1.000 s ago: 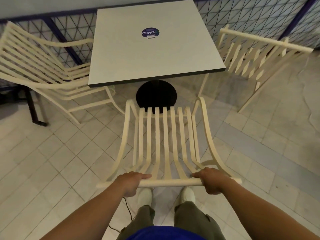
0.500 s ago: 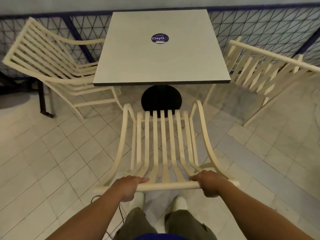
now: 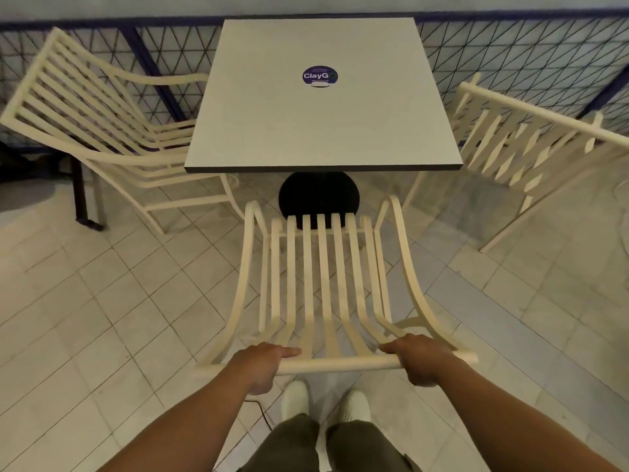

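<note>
Near centre, a cream slatted chair (image 3: 323,284), back rail nearest, seat end pointing far toward the table (image 3: 320,131); standing on the tiled floor (image 3: 102,318), front end just short of the table's near edge and overlapping the round black base (image 3: 318,195) in this view. Left hand (image 3: 262,361) wrapped over the top rail near its left end, fingers curled under, forefinger stretched along the rail toward the right; right hand (image 3: 420,357) gripping the same rail near its right end, fingers curled round it. Both forearms reaching in from the near edge; pale shoes (image 3: 294,398) just behind the rail, between the hands. On the far half of the grey square tabletop, a round dark-blue sticker (image 3: 320,76). Left of the table, a second cream chair (image 3: 85,110), turned toward it; right of the table, a third chair (image 3: 517,137), slatted back showing. Beyond all three, a dark wire fence (image 3: 510,56) along the far side.
</note>
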Available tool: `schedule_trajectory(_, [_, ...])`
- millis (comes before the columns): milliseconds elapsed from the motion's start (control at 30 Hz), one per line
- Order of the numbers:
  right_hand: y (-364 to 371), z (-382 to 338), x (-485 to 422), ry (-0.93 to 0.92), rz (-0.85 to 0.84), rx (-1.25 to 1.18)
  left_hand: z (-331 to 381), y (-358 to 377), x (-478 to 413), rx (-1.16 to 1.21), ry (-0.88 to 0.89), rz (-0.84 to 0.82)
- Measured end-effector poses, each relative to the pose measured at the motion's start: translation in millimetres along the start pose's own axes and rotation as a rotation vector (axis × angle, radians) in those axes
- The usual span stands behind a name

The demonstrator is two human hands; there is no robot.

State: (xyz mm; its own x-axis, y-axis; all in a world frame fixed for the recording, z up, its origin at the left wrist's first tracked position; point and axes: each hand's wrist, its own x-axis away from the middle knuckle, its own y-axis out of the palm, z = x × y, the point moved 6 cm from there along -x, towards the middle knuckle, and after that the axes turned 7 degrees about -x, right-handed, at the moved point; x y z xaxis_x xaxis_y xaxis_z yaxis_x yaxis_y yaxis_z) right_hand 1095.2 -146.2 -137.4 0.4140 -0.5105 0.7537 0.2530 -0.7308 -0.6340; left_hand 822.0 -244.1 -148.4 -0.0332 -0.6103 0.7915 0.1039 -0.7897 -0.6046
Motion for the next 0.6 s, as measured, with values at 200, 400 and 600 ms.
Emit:
schedule_trajectory(200, [-8, -3, -8, 0.012, 0.016, 0.001, -9, -9, -9, -0.009, 0.035, -0.005])
schedule_trajectory(400, [-14, -2, -12, -0.002, 0.016, -0.007, -9, -16, -11, -0.01, 0.038, 0.016])
schedule_trajectory(600, [-19, 0, -16, -0.029, 0.01, 0.004, -10, -20, -16, 0.003, 0.002, -0.001])
